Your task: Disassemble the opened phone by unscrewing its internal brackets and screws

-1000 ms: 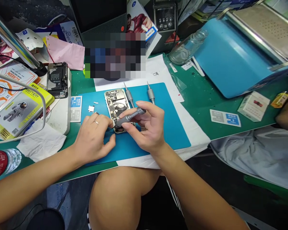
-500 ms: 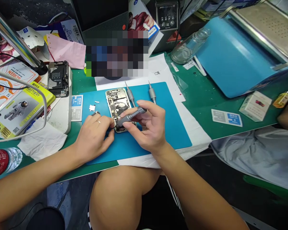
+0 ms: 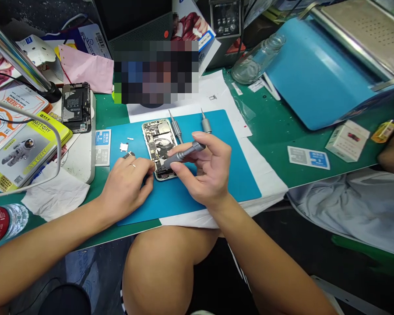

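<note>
A hand could pass along the right side of the blue mat [image 3: 242, 168] — 2 gray precision screwdrivers [image 3: 176, 128] obstruct the stretch between there and the opened smartphone [image 3: 162, 142].

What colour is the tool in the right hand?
The tool is grey, showing best in the head view.

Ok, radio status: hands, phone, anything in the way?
Right hand holding screwdriver over opened phone. Left hand at phone's left edge. Possible obstacle: another screwdriver alongside.
</note>
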Demonstrator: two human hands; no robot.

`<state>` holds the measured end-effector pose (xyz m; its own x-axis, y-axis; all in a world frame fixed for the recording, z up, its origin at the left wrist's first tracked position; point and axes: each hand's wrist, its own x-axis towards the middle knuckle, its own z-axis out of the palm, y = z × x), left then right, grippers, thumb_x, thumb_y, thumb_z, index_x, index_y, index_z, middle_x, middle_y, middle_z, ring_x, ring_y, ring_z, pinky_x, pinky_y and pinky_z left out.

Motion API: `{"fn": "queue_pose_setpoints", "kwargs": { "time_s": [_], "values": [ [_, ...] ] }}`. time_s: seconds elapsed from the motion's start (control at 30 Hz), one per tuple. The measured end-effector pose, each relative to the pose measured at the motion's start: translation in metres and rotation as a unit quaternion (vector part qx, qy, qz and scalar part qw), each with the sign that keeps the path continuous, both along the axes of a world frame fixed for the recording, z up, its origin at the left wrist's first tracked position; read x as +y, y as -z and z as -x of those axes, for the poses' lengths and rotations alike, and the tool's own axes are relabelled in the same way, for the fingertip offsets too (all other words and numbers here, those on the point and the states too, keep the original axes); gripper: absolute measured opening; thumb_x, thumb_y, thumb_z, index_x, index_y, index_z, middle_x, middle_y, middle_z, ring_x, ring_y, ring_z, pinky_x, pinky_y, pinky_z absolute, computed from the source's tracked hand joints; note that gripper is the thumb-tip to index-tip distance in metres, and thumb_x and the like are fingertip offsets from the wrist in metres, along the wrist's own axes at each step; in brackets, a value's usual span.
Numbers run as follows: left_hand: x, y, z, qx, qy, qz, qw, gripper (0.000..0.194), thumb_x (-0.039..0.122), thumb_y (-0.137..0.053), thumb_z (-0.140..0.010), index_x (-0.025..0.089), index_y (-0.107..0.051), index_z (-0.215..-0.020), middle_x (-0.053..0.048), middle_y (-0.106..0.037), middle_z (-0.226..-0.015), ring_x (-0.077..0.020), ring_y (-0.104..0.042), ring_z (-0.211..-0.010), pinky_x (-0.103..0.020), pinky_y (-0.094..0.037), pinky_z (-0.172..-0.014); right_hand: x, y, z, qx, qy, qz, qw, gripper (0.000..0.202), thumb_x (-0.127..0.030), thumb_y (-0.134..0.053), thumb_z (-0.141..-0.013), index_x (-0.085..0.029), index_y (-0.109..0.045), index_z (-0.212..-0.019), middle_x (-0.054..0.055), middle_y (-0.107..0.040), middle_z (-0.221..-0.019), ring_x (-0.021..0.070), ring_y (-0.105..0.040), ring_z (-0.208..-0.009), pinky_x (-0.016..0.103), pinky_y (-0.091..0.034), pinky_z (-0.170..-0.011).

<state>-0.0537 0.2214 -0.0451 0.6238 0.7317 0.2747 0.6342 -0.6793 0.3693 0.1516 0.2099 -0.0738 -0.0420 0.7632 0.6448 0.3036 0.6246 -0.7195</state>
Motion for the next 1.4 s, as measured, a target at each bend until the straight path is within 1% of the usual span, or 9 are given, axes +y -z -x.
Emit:
{"fn": "queue_pose_setpoints", "kwargs": {
  "time_s": [0.27,0.4,0.57,0.77,0.9,1.03,1.13,1.27,1.4],
  "values": [
    [0.0,-0.001,0.0,0.004,-0.004,0.022,1.0,0.004,0.018,-0.056,-0.097,0.02,-0.055,-0.1,-0.002,-0.068,-0.091,-0.0201,-0.059,-0.081,-0.034,-0.036,-0.075,0.0,-0.003,-0.001,0.008,0.032,0.007,0.999,0.053,-0.03,-0.065,-0.097,-0.034,-0.041,-0.144,0.003,-0.073,-0.102,0.0205,-0.073,-0.086,0.038,-0.068,-0.07],
    [-0.001,-0.003,-0.001,0.008,-0.006,0.034,0.999,0.012,0.019,-0.06,-0.092,0.02,-0.055,-0.103,-0.003,-0.068,-0.093,-0.0219,-0.059,-0.085,-0.035,-0.037,-0.076,0.0,-0.005,-0.001,0.012,0.037,0.025,0.999,0.051,-0.035,-0.064,-0.098,-0.036,-0.041,-0.143,0.003,-0.073,-0.102,0.022,-0.074,-0.086,0.04,-0.068,-0.069],
    [-0.001,-0.005,-0.001,0.008,-0.001,0.035,0.999,0.014,0.019,-0.06,-0.091,0.019,-0.055,-0.104,-0.003,-0.068,-0.095,-0.0228,-0.059,-0.086,-0.036,-0.038,-0.076,-0.001,-0.006,-0.003,0.008,0.031,0.043,0.999,0.049,-0.036,-0.062,-0.099,-0.035,-0.038,-0.142,0.004,-0.073,-0.106,0.0212,-0.074,-0.088,0.038,-0.069,-0.069],
    [0.0,-0.006,-0.001,0.003,0.002,0.021,1.0,0.013,0.02,-0.06,-0.091,0.018,-0.056,-0.103,-0.004,-0.068,-0.096,-0.0224,-0.059,-0.086,-0.036,-0.04,-0.076,-0.003,-0.005,-0.004,-0.007,0.044,0.063,0.997,0.051,-0.037,-0.06,-0.1,-0.036,-0.035,-0.144,0.005,-0.073,-0.114,0.0228,-0.075,-0.092,0.04,-0.07,-0.072],
    [-0.001,-0.007,-0.001,-0.043,0.06,-0.016,0.997,0.004,0.019,-0.055,-0.096,0.018,-0.058,-0.098,-0.004,-0.067,-0.086,-0.0195,-0.058,-0.077,-0.034,-0.042,-0.071,-0.001,-0.003,0.0,0.002,0.054,0.071,0.996,0.053,-0.038,-0.061,-0.099,-0.038,-0.034,-0.144,0.006,-0.069,-0.121,0.0246,-0.075,-0.098,0.044,-0.069,-0.078],
    [-0.003,-0.005,0.002,-0.045,0.167,-0.045,0.984,0.011,0.018,-0.053,-0.1,0.017,-0.064,-0.102,0.0,-0.068,-0.074,-0.0143,-0.059,-0.063,-0.031,-0.039,-0.059,-0.001,-0.01,-0.005,-0.006,0.059,0.033,0.998,0.046,-0.038,-0.063,-0.099,-0.037,-0.038,-0.137,0.004,-0.065,-0.119,0.0236,-0.077,-0.1,0.044,-0.07,-0.081],
    [-0.004,-0.002,0.005,-0.017,0.228,-0.053,0.972,0.019,0.021,-0.05,-0.104,0.016,-0.066,-0.113,0.003,-0.069,-0.07,-0.0124,-0.064,-0.06,-0.029,-0.04,-0.054,-0.003,-0.021,-0.02,-0.016,0.11,0.009,0.994,0.032,-0.035,-0.063,-0.099,-0.034,-0.044,-0.125,0.002,-0.063,-0.116,0.0229,-0.078,-0.103,0.044,-0.069,-0.087],
    [-0.005,0.001,0.007,0.01,0.227,-0.069,0.971,0.029,0.027,-0.044,-0.107,0.013,-0.066,-0.121,0.001,-0.074,-0.073,-0.0133,-0.07,-0.063,-0.029,-0.041,-0.051,0.0,-0.031,-0.048,-0.052,0.195,-0.006,0.979,0.012,-0.032,-0.063,-0.099,-0.028,-0.052,-0.102,0.004,-0.07,-0.111,0.0266,-0.076,-0.113,0.046,-0.065,-0.093],
    [-0.006,0.003,0.007,0.041,0.218,-0.066,0.973,0.034,0.03,-0.043,-0.108,0.012,-0.065,-0.126,-0.001,-0.077,-0.08,-0.0153,-0.073,-0.068,-0.03,-0.045,-0.052,0.013,-0.028,-0.064,-0.138,0.229,0.027,0.963,0.012,-0.025,-0.065,-0.096,-0.025,-0.055,-0.089,0.007,-0.078,-0.114,0.0259,-0.077,-0.107,0.042,-0.064,-0.088]
  ]
}}
